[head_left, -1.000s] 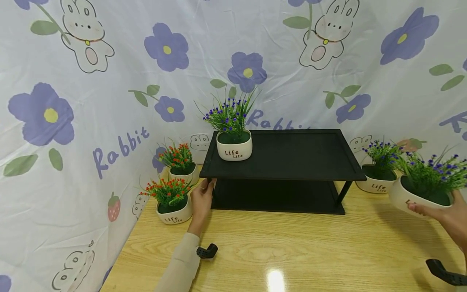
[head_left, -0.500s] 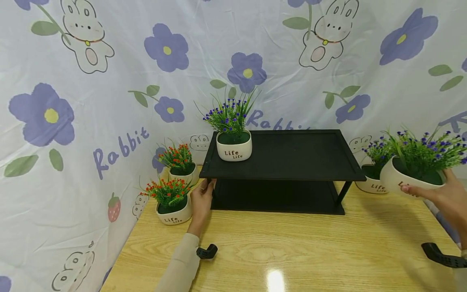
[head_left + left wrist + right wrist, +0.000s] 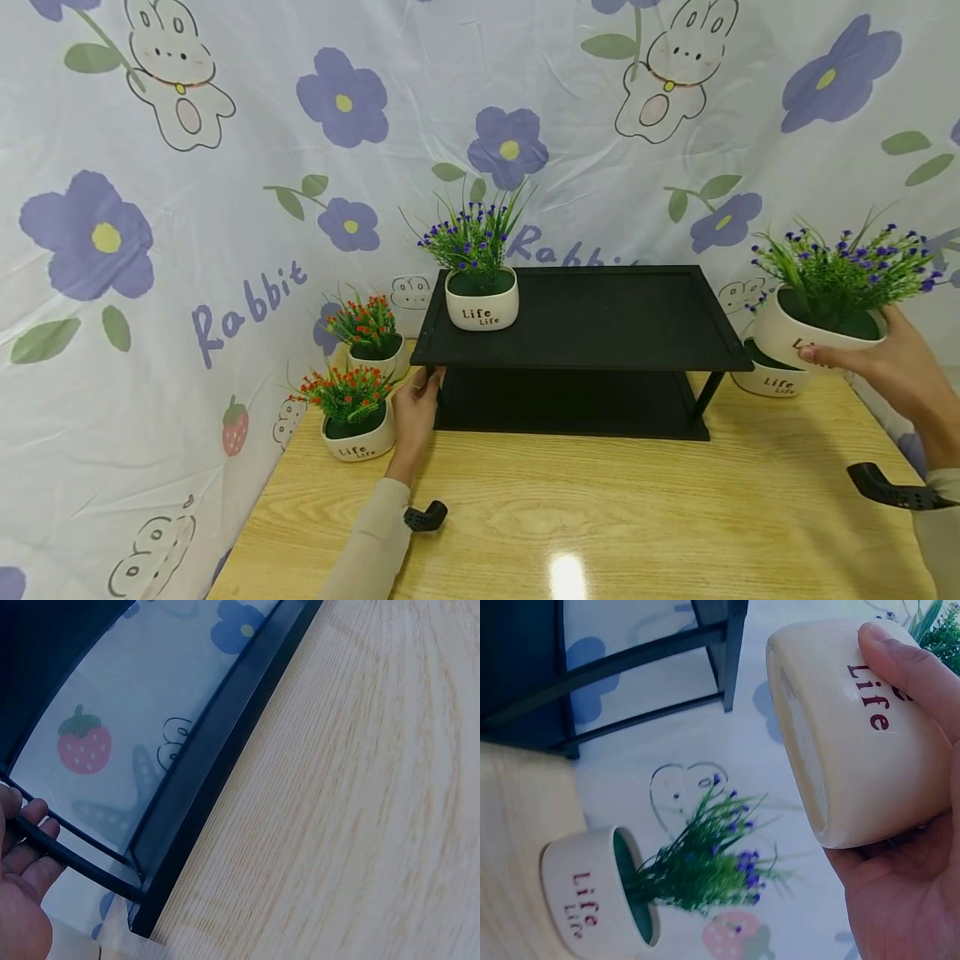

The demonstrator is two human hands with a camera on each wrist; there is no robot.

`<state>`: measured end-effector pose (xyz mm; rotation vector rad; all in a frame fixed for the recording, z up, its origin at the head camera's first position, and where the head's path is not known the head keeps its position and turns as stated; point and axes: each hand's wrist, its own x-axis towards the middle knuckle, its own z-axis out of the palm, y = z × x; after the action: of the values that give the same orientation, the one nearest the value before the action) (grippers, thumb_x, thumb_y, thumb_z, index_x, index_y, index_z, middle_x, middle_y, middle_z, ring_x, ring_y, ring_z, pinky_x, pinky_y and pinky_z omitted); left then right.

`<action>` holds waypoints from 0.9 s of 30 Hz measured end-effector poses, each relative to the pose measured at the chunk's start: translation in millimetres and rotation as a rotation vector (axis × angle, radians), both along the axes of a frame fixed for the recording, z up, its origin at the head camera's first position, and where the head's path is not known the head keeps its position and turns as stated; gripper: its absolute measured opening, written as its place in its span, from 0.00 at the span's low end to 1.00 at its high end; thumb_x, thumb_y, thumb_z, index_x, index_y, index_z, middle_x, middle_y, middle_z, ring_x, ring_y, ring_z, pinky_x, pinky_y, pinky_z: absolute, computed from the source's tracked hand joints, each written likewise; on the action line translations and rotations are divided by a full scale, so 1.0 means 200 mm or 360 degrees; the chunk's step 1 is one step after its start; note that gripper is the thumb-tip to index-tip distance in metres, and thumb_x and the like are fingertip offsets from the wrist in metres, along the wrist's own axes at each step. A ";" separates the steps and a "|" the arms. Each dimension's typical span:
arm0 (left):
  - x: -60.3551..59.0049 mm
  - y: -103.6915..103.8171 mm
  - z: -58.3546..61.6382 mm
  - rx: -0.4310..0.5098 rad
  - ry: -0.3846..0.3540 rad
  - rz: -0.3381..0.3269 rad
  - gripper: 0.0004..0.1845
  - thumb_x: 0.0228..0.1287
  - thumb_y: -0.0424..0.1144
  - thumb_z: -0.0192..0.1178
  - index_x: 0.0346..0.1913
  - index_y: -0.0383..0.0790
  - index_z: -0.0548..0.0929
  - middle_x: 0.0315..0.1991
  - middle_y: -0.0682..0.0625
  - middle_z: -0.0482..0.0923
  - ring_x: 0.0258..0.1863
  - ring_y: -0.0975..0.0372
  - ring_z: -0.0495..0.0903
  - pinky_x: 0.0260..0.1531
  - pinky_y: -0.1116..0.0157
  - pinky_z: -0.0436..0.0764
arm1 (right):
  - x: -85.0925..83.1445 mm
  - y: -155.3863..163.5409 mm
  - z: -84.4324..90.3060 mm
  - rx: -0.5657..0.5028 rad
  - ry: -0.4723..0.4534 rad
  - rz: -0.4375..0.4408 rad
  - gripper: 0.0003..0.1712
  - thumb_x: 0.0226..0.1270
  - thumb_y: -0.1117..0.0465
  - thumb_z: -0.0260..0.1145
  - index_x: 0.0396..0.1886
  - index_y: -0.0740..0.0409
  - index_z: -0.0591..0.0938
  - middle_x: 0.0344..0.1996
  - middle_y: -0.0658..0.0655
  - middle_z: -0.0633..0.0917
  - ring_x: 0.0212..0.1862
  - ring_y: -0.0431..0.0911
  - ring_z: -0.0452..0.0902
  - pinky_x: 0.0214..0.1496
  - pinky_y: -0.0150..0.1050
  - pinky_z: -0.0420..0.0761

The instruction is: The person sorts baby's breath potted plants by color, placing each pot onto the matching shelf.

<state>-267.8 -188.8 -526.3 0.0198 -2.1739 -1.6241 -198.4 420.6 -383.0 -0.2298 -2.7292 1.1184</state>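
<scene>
Hands: left grips the black shelf on the wooden table, right clasps a purple-flowered pot before rabbit-print cloth.

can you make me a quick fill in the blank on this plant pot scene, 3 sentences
1. The right hand holds a white pot with ____ flowers.
2. The left hand grips the black ____ at its front left corner.
3. The two pots left of the shelf have ____ flowers.

Missing words: purple; shelf; red
</scene>
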 end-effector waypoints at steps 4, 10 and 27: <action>0.00 0.00 0.00 0.0012 -0.0010 -0.0013 0.13 0.83 0.39 0.59 0.57 0.39 0.90 0.46 0.33 0.87 0.29 0.57 0.74 0.28 0.70 0.68 | -0.04 -0.03 0.06 0.0017 -0.0005 0.0027 0.72 0.73 0.40 0.68 0.84 0.68 0.26 0.81 0.80 0.28 0.78 0.86 0.30 0.68 0.88 0.46; 0.00 0.00 0.00 0.0011 0.0001 -0.0003 0.12 0.82 0.39 0.59 0.54 0.41 0.91 0.47 0.37 0.88 0.32 0.56 0.78 0.30 0.69 0.70 | -0.10 -0.10 0.16 0.0026 -0.0040 0.0111 0.73 0.72 0.39 0.70 0.84 0.65 0.25 0.82 0.77 0.26 0.79 0.86 0.31 0.67 0.88 0.50; 0.00 0.00 0.01 -0.0020 -0.0031 0.0019 0.14 0.83 0.41 0.59 0.60 0.44 0.90 0.58 0.44 0.89 0.49 0.58 0.85 0.46 0.66 0.82 | -0.30 -0.45 0.34 0.0006 -0.0153 0.0365 0.77 0.67 0.37 0.75 0.86 0.57 0.26 0.86 0.70 0.32 0.82 0.80 0.36 0.70 0.85 0.54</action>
<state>-267.3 -188.2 -525.1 0.0450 -2.1945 -1.6100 -259.3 330.1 -314.4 0.0328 -2.9004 1.1866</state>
